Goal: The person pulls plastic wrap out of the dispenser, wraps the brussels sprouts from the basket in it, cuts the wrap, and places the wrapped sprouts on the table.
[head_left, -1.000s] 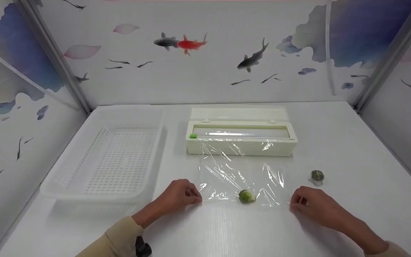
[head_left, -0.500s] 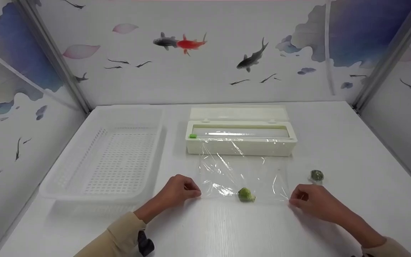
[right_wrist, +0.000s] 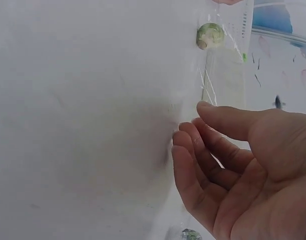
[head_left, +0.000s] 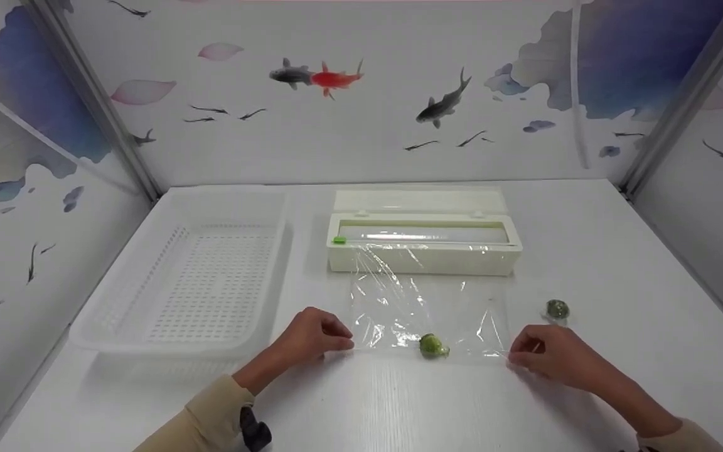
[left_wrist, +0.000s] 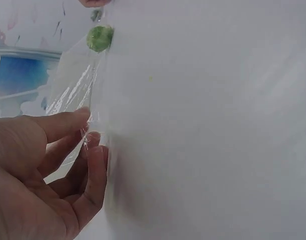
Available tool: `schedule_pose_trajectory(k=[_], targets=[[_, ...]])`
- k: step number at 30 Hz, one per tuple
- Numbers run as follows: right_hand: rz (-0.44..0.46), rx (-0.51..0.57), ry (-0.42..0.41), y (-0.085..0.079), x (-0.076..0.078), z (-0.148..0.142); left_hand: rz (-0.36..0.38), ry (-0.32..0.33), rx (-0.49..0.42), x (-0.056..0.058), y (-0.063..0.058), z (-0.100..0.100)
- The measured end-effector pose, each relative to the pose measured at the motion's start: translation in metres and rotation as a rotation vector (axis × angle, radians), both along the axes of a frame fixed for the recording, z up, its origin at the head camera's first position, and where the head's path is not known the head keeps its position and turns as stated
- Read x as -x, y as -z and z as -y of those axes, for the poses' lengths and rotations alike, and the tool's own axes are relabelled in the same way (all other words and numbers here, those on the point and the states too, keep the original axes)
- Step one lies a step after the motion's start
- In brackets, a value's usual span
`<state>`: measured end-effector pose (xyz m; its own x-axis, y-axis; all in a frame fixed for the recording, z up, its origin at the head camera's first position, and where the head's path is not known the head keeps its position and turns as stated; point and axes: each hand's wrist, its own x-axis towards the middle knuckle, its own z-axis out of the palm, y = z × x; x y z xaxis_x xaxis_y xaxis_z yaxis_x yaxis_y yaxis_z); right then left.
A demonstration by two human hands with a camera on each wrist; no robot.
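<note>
A clear sheet of cling film (head_left: 455, 307) runs forward from a cream dispenser box (head_left: 424, 258) onto the white table. My left hand (head_left: 316, 336) pinches its near left corner between thumb and fingers; in the left wrist view the film (left_wrist: 75, 90) stretches away from those fingertips. At the near right corner, my right hand (head_left: 553, 355) holds the film with thumb and curled fingers. A green Brussels sprout (head_left: 430, 345) sits near the film's front edge, between the hands. Beyond the right hand lies a second, darker green sprout (head_left: 557, 308) wrapped in film.
To the left stands a white perforated plastic basket (head_left: 255, 342), close to the left forearm. The dispenser's lid (head_left: 421, 201) is folded back, and a green slider (head_left: 339, 240) sits at its left end. Printed wall panels (head_left: 361, 144) enclose the table's back and sides.
The left hand has shifted slightly away from the body, and the right hand has barely moved. The film's creases and shine have changed between the hands.
</note>
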<state>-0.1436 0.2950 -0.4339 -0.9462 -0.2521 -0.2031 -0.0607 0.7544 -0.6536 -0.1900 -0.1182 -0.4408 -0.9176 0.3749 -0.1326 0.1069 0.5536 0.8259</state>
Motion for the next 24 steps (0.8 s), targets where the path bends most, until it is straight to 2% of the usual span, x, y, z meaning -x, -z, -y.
schedule_pose_trajectory(k=[6, 10, 13, 17, 20, 24], targets=[[0.020, -0.011, 0.086, -0.017, -0.009, 0.003, -0.029, -0.049, -0.077, -0.008, -0.011, -0.002], [0.006, 0.038, 0.135, -0.027, -0.017, 0.020, -0.015, -0.021, -0.155, -0.015, -0.018, -0.015], [0.018, 0.139, 0.123, -0.029, -0.019, 0.034, 0.039, 0.015, -0.240, -0.019, -0.020, -0.030], [0.042, 0.278, 0.071, -0.025, -0.017, 0.049, 0.115, 0.027, -0.335, -0.022, -0.016, -0.049], [0.054, 0.357, 0.031, -0.021, -0.015, 0.056, 0.165, 0.024, -0.370, -0.024, -0.010, -0.061], [0.075, 0.402, 0.007, -0.015, -0.010, 0.065, 0.210, 0.008, -0.382, -0.024, -0.002, -0.074]])
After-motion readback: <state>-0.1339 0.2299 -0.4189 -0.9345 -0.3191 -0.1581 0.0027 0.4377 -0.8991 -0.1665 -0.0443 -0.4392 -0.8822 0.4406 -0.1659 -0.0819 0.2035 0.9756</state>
